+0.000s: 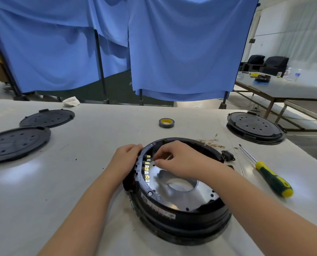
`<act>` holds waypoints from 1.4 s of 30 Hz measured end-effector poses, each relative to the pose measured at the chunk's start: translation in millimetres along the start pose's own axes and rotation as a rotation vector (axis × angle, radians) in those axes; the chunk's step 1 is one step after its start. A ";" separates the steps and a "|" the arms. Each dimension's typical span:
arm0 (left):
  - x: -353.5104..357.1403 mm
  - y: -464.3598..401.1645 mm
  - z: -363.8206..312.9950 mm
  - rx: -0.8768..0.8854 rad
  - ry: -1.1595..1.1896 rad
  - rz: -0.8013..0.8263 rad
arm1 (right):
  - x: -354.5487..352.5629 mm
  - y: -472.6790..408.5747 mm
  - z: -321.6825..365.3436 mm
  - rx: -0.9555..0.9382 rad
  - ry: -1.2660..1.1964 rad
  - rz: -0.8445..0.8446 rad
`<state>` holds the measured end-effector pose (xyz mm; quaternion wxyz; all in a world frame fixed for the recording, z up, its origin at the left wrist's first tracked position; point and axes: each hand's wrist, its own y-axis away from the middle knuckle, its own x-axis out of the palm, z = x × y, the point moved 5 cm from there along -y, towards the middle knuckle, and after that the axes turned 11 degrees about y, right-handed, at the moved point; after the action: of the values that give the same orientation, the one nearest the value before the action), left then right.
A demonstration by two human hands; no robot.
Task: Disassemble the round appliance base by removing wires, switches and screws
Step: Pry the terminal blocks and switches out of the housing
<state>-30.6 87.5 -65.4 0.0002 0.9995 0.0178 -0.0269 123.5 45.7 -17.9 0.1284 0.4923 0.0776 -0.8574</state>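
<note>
Hands (125, 159) of a person work on a round black appliance base (179, 218), which lies on the white table (102, 141) a little to the right of the middle, near the front edge. The base is open on top; inside it there is a shiny metal plate (196, 197) with a round hole. At 9 o'clock on its inner rim sits a row of small yellow connectors (147, 169).

The left hand rests on the outside of the rim at 10 o'clock, its fingers curled over the edge and pressing on it. The right hand (179, 159) reaches into the base from 3 o'clock; its fingertips (156, 162) are pinched narrow, close to the yellow connectors. Whether they hold something I cannot tell, the part is too small and blurred.

On the table at 1 o'clock from the base lies a small bundle of thin yellowish wires (211, 142). At 2 o'clock, just beside the rim, is a small black socket part (227, 155). At 3 o'clock lies a screwdriver (270, 175) with green and yellow handle, apart from the base. At 12 o'clock, further away, stands a roll of tape (166, 123), dark with a yellow core. Two flat black round covers (21, 140) lie at 10 o'clock, and one more round black unit (255, 127) at 2 o'clock near the table edge. Blue cloth (172, 52) hangs behind the table.
</note>
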 end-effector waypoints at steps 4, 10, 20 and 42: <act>0.9 -1.6 -0.6 0.064 -0.031 -0.004 | 7.8 -10.1 2.2 0.008 -0.012 -0.004; 0.7 -3.8 0.8 0.057 0.017 0.016 | 17.5 -9.2 1.5 -0.016 -0.079 -0.019; 2.5 -8.1 8.7 0.016 0.098 0.016 | 36.1 -8.4 1.1 0.258 -0.607 0.149; 4.5 -7.8 3.8 -0.010 0.053 0.025 | 30.9 -9.1 7.2 0.186 -0.601 0.087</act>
<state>-26.6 95.5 -69.5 0.0051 1.0000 0.0055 -0.0002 100.0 48.1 -41.0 0.1366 0.2293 -0.0636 -0.9616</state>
